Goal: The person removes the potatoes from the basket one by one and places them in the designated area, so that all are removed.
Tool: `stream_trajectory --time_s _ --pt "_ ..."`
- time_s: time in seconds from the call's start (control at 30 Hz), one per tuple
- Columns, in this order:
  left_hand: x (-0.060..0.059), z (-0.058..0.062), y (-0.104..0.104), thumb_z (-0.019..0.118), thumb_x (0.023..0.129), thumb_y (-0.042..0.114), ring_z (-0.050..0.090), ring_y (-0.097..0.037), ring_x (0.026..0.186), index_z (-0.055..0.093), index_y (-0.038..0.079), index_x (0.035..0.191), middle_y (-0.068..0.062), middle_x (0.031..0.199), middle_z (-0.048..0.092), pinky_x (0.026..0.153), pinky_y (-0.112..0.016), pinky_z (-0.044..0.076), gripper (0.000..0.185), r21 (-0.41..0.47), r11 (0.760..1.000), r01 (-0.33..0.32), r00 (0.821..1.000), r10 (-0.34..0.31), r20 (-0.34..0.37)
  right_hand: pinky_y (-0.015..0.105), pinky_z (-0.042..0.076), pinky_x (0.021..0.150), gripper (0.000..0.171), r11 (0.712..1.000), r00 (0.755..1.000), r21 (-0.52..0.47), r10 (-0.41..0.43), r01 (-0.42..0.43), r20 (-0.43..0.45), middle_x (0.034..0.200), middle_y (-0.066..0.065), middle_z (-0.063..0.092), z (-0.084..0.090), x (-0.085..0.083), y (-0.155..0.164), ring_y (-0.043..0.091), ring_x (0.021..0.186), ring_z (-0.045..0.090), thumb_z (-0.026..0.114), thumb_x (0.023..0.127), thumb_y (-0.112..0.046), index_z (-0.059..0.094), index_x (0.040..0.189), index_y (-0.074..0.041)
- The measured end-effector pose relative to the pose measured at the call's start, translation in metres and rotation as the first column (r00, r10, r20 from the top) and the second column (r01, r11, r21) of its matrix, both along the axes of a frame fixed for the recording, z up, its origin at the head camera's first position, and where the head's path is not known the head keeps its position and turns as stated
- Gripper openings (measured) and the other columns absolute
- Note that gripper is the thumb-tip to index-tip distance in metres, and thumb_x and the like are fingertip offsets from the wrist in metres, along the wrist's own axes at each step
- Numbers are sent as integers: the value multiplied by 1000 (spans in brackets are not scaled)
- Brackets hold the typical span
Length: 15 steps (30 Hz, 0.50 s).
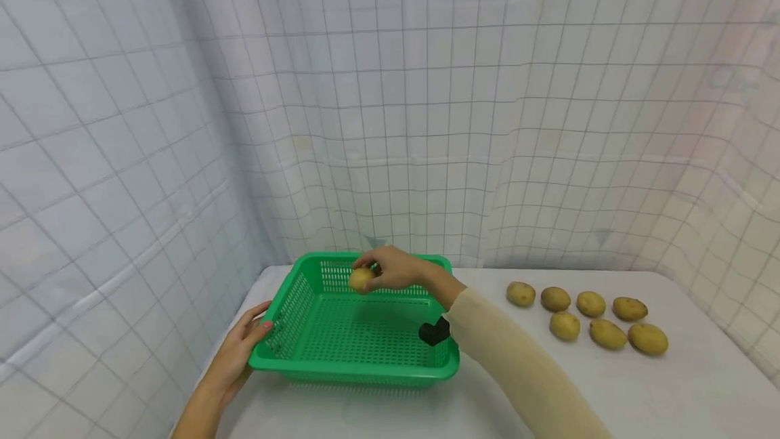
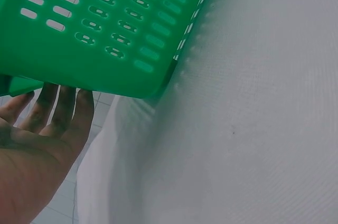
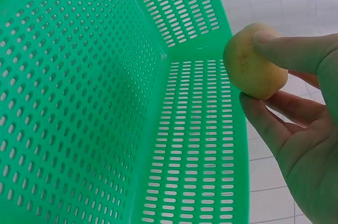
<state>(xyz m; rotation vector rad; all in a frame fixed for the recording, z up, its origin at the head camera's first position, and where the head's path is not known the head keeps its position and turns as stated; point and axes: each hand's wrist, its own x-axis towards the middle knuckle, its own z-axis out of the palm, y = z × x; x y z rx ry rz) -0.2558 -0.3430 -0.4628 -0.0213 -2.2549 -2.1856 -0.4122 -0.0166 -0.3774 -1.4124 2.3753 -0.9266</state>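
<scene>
Over the basket, far end: I see the potato [image 1: 361, 279] held in the air, just inside the back wall and clear of the floor.
Right hand [image 1: 396, 268]: thumb on top and fingers beneath pinch the potato; the wrist view shows the same pinch against the slotted wall.
Basket [image 1: 317, 364]: green plastic with slotted walls and floor, standing on the table near its left edge; I see nothing lying inside.
Left hand [image 1: 244, 344]: fingers straight and close together, tips against the basket's left wall under the rim; I note no curl around it.
Table [image 1: 670, 391]: covered in white cloth.
Spare potatoes [image 1: 588, 320]: seven in a loose cluster on the cloth, well to the right of the basket.
Backdrop: white gridded curtain [image 1: 426, 120] on all sides.
</scene>
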Motion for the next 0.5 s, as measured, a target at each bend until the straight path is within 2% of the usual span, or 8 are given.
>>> stream_trajectory --time_s 0.5 --pt "2 -2 1 50 112 27 60 -18 115 21 5 161 -23 156 33 89 -30 54 61 5 1000 -10 1000 10 -6 26 53 90 49 1000 1000 -3 -6 6 -1 125 11 66 -7 2 16 24 111 66 77 96 -12 60 139 4"
